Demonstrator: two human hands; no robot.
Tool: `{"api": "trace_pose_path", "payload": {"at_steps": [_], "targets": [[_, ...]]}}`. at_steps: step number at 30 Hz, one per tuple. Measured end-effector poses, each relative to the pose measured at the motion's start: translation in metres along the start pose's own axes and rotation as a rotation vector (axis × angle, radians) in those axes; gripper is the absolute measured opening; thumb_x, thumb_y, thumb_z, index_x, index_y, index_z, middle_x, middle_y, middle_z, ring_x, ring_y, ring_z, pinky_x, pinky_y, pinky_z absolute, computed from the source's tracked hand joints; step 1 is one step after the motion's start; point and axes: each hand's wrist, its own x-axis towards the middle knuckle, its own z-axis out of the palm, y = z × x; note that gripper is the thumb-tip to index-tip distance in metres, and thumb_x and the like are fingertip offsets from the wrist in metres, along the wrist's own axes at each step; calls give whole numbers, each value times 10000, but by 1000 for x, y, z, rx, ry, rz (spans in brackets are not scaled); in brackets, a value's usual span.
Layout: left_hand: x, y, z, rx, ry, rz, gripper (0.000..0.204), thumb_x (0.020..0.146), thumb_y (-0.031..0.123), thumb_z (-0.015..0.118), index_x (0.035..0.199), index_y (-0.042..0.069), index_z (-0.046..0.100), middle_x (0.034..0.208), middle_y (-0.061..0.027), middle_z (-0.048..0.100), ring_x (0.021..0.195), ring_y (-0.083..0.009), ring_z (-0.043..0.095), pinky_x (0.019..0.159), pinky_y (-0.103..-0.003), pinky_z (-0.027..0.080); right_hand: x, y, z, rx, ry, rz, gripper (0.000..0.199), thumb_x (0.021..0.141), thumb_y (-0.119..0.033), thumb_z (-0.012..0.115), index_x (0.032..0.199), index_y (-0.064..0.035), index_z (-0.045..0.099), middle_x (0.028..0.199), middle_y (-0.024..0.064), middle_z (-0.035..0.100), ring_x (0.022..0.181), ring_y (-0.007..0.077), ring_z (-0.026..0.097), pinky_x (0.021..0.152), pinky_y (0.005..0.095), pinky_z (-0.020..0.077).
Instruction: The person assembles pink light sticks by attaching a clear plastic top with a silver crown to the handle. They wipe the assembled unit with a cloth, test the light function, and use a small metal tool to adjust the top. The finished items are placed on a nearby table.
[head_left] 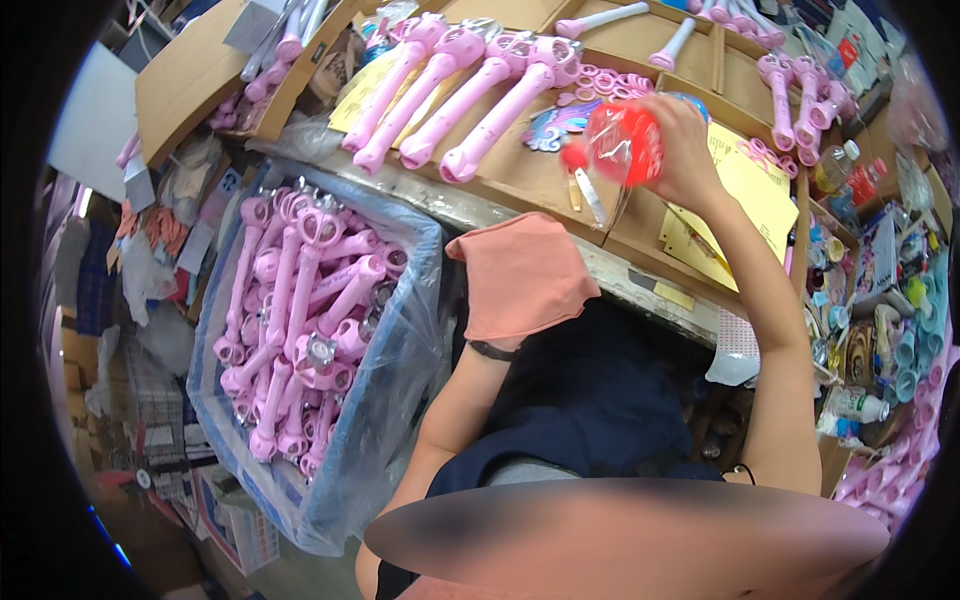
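My right hand (685, 150) grips a red, see-through plastic bottle (622, 145) above the workbench, tilted so its small red tip points left. A salmon-pink cloth (525, 275) drapes over my left hand at the bench's front edge and hides its fingers. Up and to the left of the cloth, several pink toy wands (510, 105) lie side by side on the bench. Below the bottle are a white marker-like stick (588, 198) and a shiny blue-purple wing-shaped piece (560, 125). Pink ring-shaped parts (610, 85) sit behind them.
A blue crate (425, 260) lined with clear plastic, full of pink wands, stands to my left. Yellow paper sheets (745, 205) lie on the bench at right. Behind is a divided cardboard tray (690, 55) with wand parts. Bottles and clutter fill the right side.
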Motion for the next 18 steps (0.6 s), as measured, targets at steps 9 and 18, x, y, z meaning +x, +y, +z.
{"api": "trace_pose_path", "payload": {"at_steps": [9, 18], "targets": [[5, 13, -72, -358, 48, -84, 698, 800, 568, 596, 1240, 46, 450, 1137, -48, 583, 1031, -220, 577, 863, -461, 443, 31, -82, -12, -392, -16, -748, 645, 787, -147, 621, 1373, -329, 423, 1456, 10, 452, 1374, 168, 414, 1198, 458, 156], [14, -3, -94, -920, 125, -108, 431, 876, 355, 589, 1170, 51, 506, 1070, -46, 603, 968, -210, 597, 846, -382, 488, 25, -64, -25, -360, 2, -541, 595, 765, -118, 646, 1331, -247, 515, 1393, 50, 490, 1356, 215, 424, 1153, 486, 218]]}}
